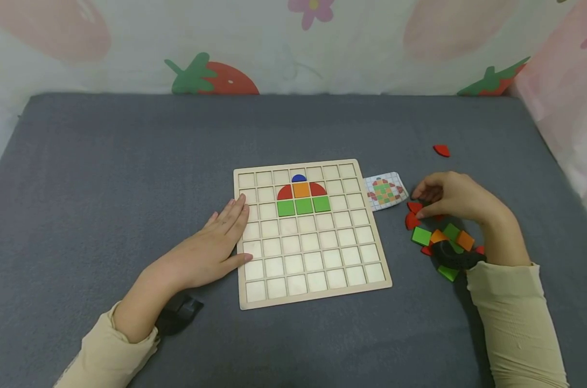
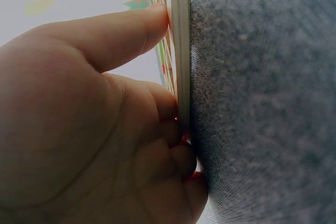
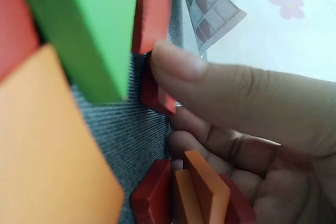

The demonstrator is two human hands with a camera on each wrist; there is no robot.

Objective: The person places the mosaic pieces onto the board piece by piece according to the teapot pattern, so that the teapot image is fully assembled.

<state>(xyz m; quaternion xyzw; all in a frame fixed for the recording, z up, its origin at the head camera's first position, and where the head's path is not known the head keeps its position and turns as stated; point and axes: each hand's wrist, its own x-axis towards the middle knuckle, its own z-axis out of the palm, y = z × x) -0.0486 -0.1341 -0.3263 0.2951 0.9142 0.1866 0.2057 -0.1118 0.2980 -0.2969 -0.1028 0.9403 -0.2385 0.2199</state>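
Observation:
A wooden grid board lies on the grey cloth with colored tiles in its upper cells: a blue half-round, an orange square, two red quarter-rounds and a row of green squares. My left hand rests on the board's left edge, fingers straight and thumb apart. My right hand is low over loose pieces, its thumb at a red quarter-round. Another red piece lies between thumb and forefinger, with a gap showing. In the right wrist view, the other fingers curl near orange pieces.
A printed pattern card is partly under the board's right edge. Green, orange and red pieces are heaped below the right hand. One lone red piece lies farther back. Black straps circle both wrists.

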